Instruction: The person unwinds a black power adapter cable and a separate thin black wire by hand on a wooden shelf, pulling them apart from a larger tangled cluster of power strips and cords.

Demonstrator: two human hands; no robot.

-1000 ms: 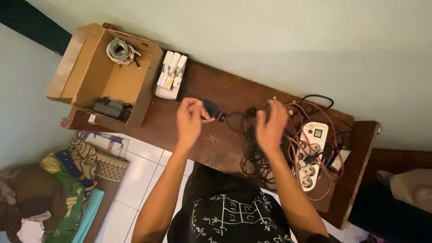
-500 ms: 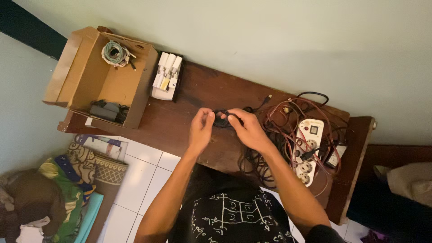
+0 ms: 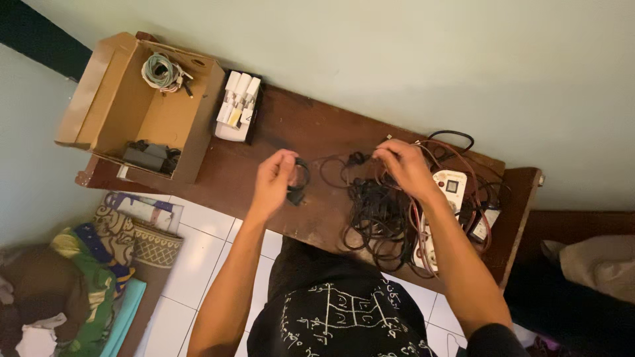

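Observation:
My left hand is closed on a small coiled loop of black cable above the brown wooden table. The cable runs right across the table to my right hand, which pinches it over a tangled pile of black and reddish cables. The two hands are held apart with the cable strung between them. A white power strip lies partly under the tangle, to the right of my right hand.
An open cardboard box at the table's left end holds a coiled pale cable and a black adapter. A black tray of white plugs stands beside it. Folded cloths lie on the tiled floor.
My hands, which met at the table's middle half a second ago, have drawn apart. The left keeps the coil and the right has moved back over the tangle.

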